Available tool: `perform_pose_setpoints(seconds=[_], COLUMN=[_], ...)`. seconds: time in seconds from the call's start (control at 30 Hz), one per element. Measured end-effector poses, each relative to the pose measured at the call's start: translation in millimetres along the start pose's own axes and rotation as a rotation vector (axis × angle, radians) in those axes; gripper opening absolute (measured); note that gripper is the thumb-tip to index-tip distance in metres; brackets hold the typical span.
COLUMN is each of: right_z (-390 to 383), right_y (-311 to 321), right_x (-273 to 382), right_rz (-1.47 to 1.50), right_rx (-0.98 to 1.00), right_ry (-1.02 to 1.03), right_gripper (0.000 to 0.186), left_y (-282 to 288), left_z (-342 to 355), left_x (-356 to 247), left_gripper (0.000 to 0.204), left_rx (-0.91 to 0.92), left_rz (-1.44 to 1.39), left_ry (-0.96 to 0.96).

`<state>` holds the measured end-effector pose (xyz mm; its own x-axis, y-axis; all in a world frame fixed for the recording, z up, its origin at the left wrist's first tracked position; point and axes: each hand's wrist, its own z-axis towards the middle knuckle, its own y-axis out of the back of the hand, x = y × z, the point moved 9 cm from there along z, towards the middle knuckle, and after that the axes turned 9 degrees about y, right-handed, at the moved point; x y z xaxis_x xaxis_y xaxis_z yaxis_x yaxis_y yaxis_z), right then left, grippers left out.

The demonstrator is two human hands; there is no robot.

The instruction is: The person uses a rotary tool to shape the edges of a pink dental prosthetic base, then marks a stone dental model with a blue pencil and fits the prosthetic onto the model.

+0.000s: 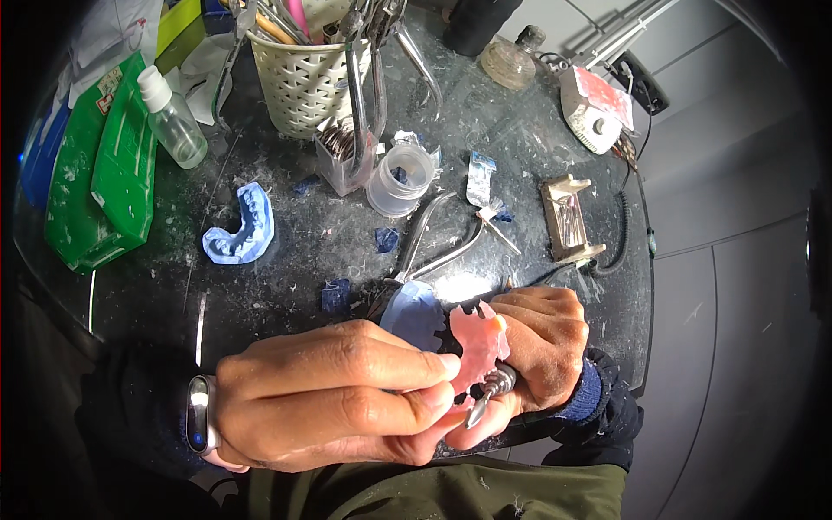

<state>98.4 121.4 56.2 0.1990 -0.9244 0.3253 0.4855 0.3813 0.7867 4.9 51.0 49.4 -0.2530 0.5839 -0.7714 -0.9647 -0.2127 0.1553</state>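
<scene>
My left hand (334, 390), with a watch at the wrist, grips a pink dental plate (477, 342) with notched edges and a small pale tooth-coloured part. My right hand (542, 347) is closed around a rotary handpiece (501, 379), whose metal burr points down-left beside the plate's lower edge. A blue dental cast (409, 314) lies just behind the plate, partly hidden by my hands. Another blue cast (238, 230) rests to the left on the dark, dusty bench.
Pliers (416, 238) lie mid-bench. Behind stand a white tool basket (299, 87), a clear cup (399, 186) and a spray bottle (173, 121). Green trays (74, 204) are at left; a cream holder (563, 221), corded control box (594, 108) and glass jar (507, 65) at right.
</scene>
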Motion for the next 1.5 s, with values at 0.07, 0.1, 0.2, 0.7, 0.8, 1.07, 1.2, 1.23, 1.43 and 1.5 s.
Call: perform_pose_setpoints(seconds=[0.07,0.1,0.2,0.7,0.8,1.07,1.2,1.23,1.43,1.5], right_z=[-1.1,-1.6,-1.2,-0.8,1.0,-2.7,1.9,1.2,-0.4,0.6], right_y=[-0.3,0.1,1.2,23.8,28.3,32.3,29.6,36.9,33.9,28.6], right_x=[0.7,0.3,0.5,7.3,11.9,11.5,13.0,8.5,-2.6,-3.2], right_rz=[0.001,-0.002,0.029,0.027,0.025,-0.025,-0.047,-0.043,-0.236,-0.289], right_rx=[-0.007,-0.014,-0.011,-0.124,-0.146,-0.115,-0.018,-0.159,-0.107,-0.051], right_ry=[-0.003,-0.011,0.016,0.178,0.19,0.192,0.151,0.046,-0.085,-0.132], right_gripper=[0.057,0.057,0.056,0.037,0.037,0.04,0.039,0.039,0.058,0.058], left_y=[0.6,1.0,2.1,1.0,4.3,-39.5,-41.0,-38.9,-23.7,-23.0], left_z=[-0.7,-1.2,-2.6,2.1,4.8,-19.4,-15.9,-16.2,-14.8,-10.4], left_x=[-3.6,-5.0,-4.0,-1.6,6.9,52.4,52.2,54.1,61.7,57.4], left_gripper=[0.026,0.026,0.028,0.036,0.032,0.028,0.025,0.022,0.017,0.015], left_rx=[-0.017,-0.018,-0.023,-0.013,0.032,0.346,0.367,0.328,0.069,0.053], left_rz=[0.008,0.014,0.027,0.029,-0.125,-0.966,-0.952,-1.002,-0.868,-0.832], left_ry=[-0.025,-0.024,-0.017,0.009,0.166,1.052,0.966,0.952,0.96,0.913])
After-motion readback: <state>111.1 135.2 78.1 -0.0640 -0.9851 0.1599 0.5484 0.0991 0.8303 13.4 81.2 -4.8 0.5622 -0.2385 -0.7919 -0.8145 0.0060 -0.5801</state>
